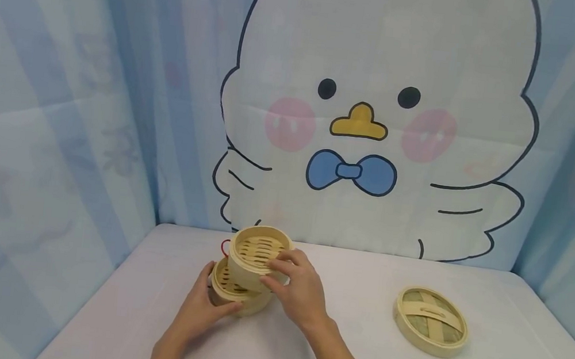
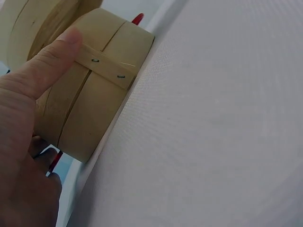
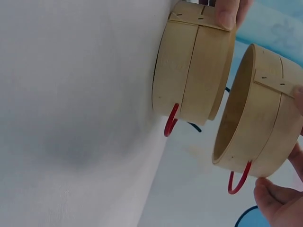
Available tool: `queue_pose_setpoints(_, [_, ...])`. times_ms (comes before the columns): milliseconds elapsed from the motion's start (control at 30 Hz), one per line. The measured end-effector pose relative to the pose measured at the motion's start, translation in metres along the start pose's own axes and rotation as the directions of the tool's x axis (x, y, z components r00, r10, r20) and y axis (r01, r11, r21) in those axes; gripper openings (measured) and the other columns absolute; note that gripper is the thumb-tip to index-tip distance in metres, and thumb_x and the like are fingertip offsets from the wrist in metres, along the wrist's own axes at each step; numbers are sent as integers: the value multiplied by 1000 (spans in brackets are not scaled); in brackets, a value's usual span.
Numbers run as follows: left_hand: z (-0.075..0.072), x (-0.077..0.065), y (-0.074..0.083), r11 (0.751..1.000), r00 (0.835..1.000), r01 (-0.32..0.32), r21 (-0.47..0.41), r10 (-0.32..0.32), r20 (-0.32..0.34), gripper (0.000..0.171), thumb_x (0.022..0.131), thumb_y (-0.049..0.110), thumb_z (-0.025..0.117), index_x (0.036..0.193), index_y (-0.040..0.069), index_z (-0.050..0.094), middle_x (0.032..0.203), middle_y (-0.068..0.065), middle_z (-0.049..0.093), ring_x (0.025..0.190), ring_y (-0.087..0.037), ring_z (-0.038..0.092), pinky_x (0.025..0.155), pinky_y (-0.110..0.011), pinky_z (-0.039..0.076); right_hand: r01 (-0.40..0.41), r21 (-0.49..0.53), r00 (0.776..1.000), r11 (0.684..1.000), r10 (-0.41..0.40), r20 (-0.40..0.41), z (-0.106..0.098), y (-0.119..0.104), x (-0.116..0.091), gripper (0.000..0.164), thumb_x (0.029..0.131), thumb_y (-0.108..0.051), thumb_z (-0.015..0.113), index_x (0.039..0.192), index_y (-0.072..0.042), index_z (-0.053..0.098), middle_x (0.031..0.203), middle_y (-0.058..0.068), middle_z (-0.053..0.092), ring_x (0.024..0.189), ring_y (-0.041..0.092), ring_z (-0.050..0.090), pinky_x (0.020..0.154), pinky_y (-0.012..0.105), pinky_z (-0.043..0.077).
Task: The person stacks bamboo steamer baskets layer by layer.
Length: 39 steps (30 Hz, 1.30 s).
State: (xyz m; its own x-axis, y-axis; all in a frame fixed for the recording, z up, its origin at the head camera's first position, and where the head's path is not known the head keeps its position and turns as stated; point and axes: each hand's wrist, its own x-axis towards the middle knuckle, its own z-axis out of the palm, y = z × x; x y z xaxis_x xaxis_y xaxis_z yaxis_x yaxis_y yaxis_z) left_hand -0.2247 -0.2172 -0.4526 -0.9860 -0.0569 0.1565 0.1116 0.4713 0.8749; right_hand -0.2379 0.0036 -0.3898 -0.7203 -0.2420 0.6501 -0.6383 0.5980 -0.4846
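Note:
A bamboo steamer basket (image 1: 249,305) stands on the table, its slatted base partly visible from above. My left hand (image 1: 199,312) holds it from the left, with the thumb on its near side in the left wrist view. Above it, a second steamer basket (image 1: 245,273) is raised in my right hand (image 1: 303,291), which grips it by its right side. The right wrist view shows a gap between the lower basket (image 3: 189,66) and the raised, slightly tilted upper basket (image 3: 265,118). Each has a red loop on its side.
A round bamboo lid (image 1: 431,321) with a crossed strap handle lies to the right on the white table (image 1: 354,301). Behind the table hangs a curtain (image 1: 346,214) with a cartoon bird. Small dark objects show at the head view's bottom edge.

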Motion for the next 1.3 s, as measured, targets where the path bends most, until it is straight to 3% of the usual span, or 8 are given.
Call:
queue_pose_setpoints(267, [0, 2, -1, 1000, 1000, -5, -13, 5, 4, 117, 74, 34, 92, 156, -4, 17, 158, -28, 29, 146, -43, 27, 117, -61, 20, 15, 25, 1000, 1000, -15, 10, 12, -10, 2, 24, 77, -20, 89, 98, -10, 81, 105, 1, 64, 101, 19, 62, 83, 36, 56])
queue_pose_setpoints(600, [0, 1, -2, 1000, 1000, -17, -2, 17, -4, 120, 74, 35, 92, 155, -10, 15, 158, -33, 23, 146, -46, 24, 116, -60, 22, 50, -8, 999, 999, -50, 0, 22, -15, 2, 25, 75, -21, 90, 96, -11, 81, 102, 0, 65, 100, 17, 61, 86, 36, 55])
queue_pose_setpoints(1300, [0, 2, -1, 1000, 1000, -12, -4, 12, -14, 121, 74, 34, 92, 154, -12, 14, 158, -33, 23, 146, -46, 24, 117, -59, 21, 104, -125, 991, 987, -113, -67, 41, -17, -4, 28, 71, -25, 92, 94, -14, 82, 98, -3, 67, 95, 18, 59, 79, 35, 54])
